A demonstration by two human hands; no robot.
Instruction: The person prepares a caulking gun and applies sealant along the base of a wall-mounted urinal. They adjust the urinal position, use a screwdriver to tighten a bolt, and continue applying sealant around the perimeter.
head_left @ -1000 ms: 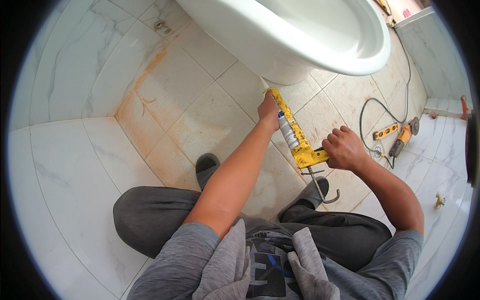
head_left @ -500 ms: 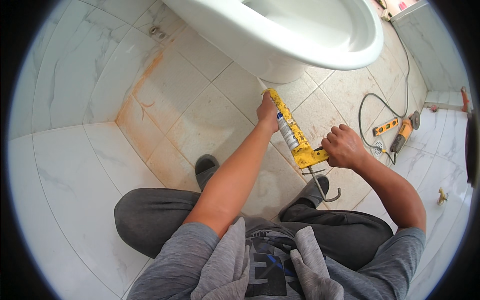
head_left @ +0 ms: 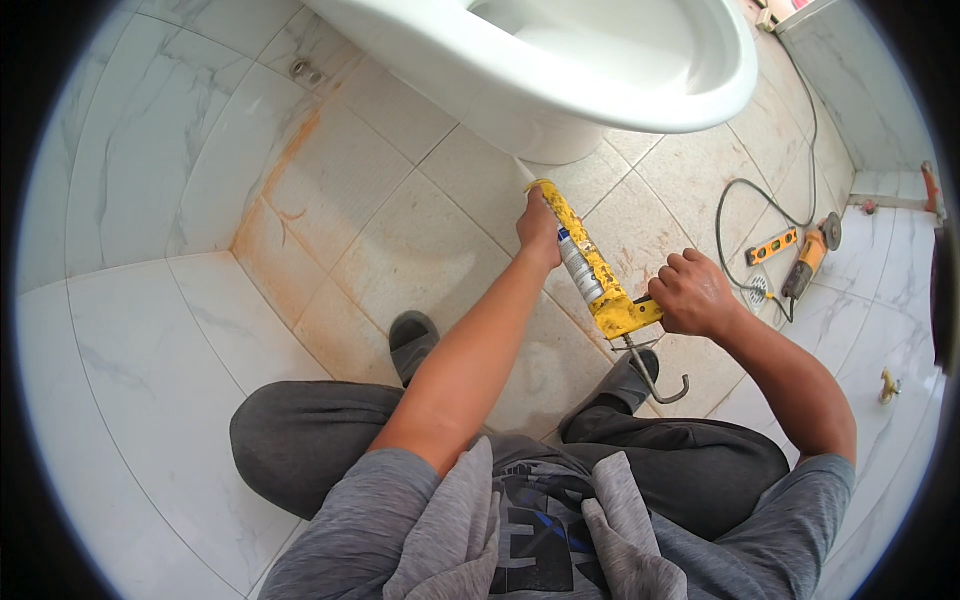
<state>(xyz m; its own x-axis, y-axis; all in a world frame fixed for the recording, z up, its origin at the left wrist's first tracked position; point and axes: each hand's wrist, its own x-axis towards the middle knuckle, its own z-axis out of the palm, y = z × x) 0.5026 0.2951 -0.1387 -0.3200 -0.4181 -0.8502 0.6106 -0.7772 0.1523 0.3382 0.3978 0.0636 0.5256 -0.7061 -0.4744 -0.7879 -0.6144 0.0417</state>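
A worn yellow caulking gun [head_left: 607, 290] lies slantwise across the middle of the view, with a white sealant tube [head_left: 580, 268] in its cradle. My left hand [head_left: 538, 228] is wrapped round the front of the gun, near the nozzle. At the rear, my right hand [head_left: 692, 293] closes round the handle and trigger. The white nozzle [head_left: 524, 170] points at the foot of the white toilet bowl [head_left: 560, 145], where it meets the floor; whether the tip touches, I cannot tell. A hooked metal rod [head_left: 650, 372] sticks out of the gun's back end toward me.
On the right lie an orange spirit level [head_left: 772, 247] and an angle grinder [head_left: 812, 262] with a black cord [head_left: 722, 205], beside a round floor drain [head_left: 758, 289]. A brass tap [head_left: 887, 387] juts from the right wall. Orange stains mark the tiled floor [head_left: 285, 250] along the left wall.
Both hands and the caulking gun have shifted very slightly right in the picture. The toilet sits a little further left and up. My grip looks the same.
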